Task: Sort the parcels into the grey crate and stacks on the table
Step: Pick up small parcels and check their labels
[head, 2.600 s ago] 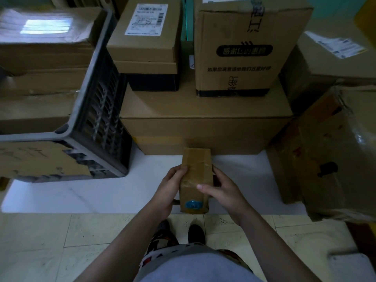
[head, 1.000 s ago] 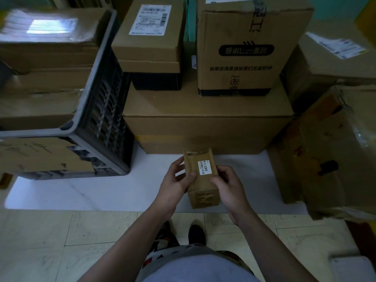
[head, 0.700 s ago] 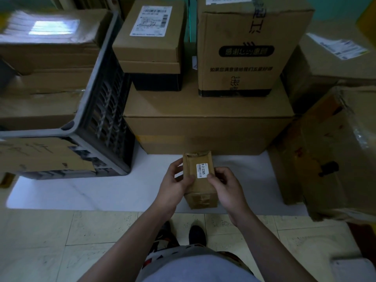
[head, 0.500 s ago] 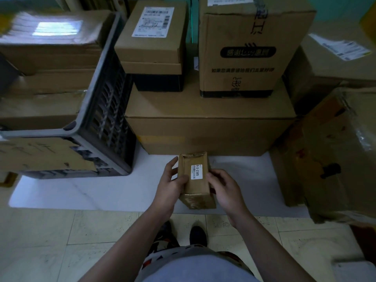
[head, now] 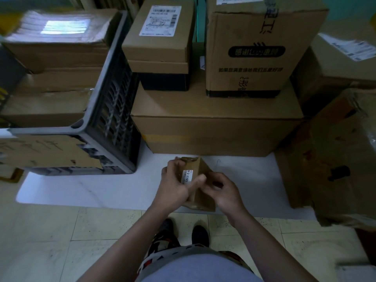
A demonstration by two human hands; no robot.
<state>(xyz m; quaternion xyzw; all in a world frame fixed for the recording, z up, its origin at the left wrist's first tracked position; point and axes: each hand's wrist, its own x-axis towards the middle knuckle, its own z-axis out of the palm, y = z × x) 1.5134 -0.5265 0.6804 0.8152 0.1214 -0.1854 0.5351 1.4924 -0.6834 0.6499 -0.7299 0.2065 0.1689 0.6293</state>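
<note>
Parcel (head: 199,167) between both hands (head: 173,189) (head: 224,193)

Left hand (head: 173,186) and right hand (head: 223,192) gripping small parcel (head: 198,166), fingers curled, forearms reaching forward

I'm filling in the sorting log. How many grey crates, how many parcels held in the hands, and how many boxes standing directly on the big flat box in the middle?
Crate: 1
Held parcel: 1
Boxes directly on the flat box: 2 (black box, tall box)
Total: 4
</note>
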